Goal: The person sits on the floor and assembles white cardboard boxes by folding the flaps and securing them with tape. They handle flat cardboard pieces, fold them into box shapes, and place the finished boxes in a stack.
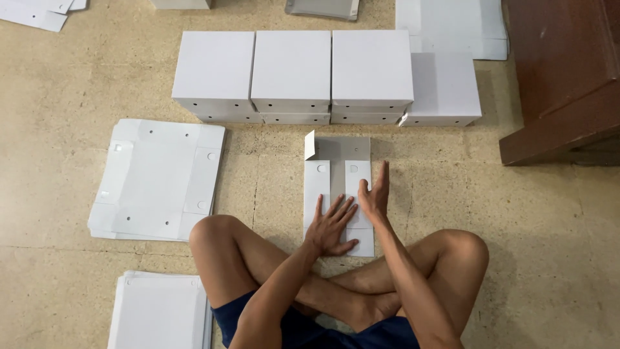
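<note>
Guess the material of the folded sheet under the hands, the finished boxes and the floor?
Folded sheet: looks like thin white cardboard, matte, with sharp creases and punched holes. Finished boxes: seemingly the same white card, with crisp folded edges. Floor: probably speckled beige terrazzo or stone tile, dull sheen, faint joint lines. Left hand lies flat on the sheet; right hand edge-on.

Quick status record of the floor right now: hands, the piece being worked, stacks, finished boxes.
left hand: flat, palm down on the folded cardboard piece
right hand: on edge along the piece's right flap
piece state: side flaps folded in, one corner tab standing up
flat sheets: stack to the person's left
finished boxes: white row beyond the piece
wooden furniture: far right
</note>
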